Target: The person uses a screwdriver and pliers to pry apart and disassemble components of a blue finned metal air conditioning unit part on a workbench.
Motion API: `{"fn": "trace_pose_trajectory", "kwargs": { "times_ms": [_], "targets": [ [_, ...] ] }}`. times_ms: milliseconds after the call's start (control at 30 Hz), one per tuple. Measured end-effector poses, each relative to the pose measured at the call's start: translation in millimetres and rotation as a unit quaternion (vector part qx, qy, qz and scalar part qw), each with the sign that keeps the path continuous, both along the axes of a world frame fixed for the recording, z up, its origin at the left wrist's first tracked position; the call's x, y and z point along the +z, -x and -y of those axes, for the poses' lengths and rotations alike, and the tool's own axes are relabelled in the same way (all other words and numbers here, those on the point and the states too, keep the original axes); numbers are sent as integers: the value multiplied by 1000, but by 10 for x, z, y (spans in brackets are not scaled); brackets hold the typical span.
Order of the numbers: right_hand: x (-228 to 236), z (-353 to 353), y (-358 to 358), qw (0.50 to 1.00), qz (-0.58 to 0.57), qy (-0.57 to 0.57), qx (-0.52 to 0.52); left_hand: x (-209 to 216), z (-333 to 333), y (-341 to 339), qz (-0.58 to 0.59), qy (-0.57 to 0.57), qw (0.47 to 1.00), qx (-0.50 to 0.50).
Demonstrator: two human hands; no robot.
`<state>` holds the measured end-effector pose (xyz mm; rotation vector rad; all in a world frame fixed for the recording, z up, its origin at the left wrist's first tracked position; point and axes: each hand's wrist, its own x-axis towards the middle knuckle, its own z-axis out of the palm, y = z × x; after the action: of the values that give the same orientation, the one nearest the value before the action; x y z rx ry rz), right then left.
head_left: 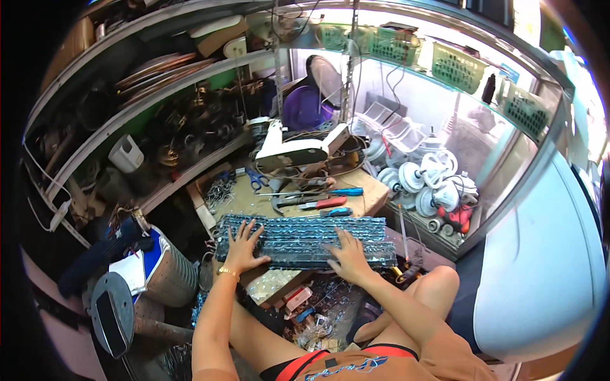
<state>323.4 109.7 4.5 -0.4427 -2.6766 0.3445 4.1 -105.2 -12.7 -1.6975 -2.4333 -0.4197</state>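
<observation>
A long rectangular panel [298,241] with wavy dark and light-blue rows lies across the front of a wooden work table; its exact kind cannot be made out. My left hand [241,248] rests on its left end, fingers spread and thumb out to the right. Nearer the right end, my right hand [350,256] lies on it with fingers apart. Neither hand is closed round anything. Just behind the panel are a screwdriver with a blue handle [348,192], a red-handled tool [324,203], a hammer [277,204] and blue-handled scissors [257,180].
At the table's back stands a white machine body [292,150] with wires. White plastic pulley-like parts [432,181] are piled to the right. A ribbed metal cylinder [171,267] stands at left. Loose scraps [318,324] lie below between my legs. Shelves [190,184] crowd the left.
</observation>
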Motion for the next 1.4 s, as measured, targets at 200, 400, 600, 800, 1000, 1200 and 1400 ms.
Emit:
{"fn": "trace_pose_trajectory", "kwargs": {
  "times_ms": [200, 400, 600, 800, 1000, 1200, 1400],
  "targets": [
    [-8, 22, -235, 996, 63, 19, -60, 116, -61, -654, -33, -42, 999, 6],
    [-158, 225, -182, 992, 80, -86, -44, 879, -880, -1648, 70, -230, 948, -207],
    [-988, 107, 129, 962, -40, -270, 10, 1877, -2073, -2990, -151, 30, 899, -409],
    [-1182, 13, 107, 980, 34, -189, 50, 2282, -2349, -3158, -115, 63, 898, -419],
    [-1343, 275, 48, 987, 46, -132, 79, 2338, -2299, -3159, -98, 119, 899, -410],
    [-1117, -273, 225, 994, -13, -101, 38, 2541, -2140, -3159, -122, 214, 899, -362],
    [271, -206, -656, 996, -38, 68, -44, 1317, -1268, -1982, -32, 87, 946, -312]
  ]
}}
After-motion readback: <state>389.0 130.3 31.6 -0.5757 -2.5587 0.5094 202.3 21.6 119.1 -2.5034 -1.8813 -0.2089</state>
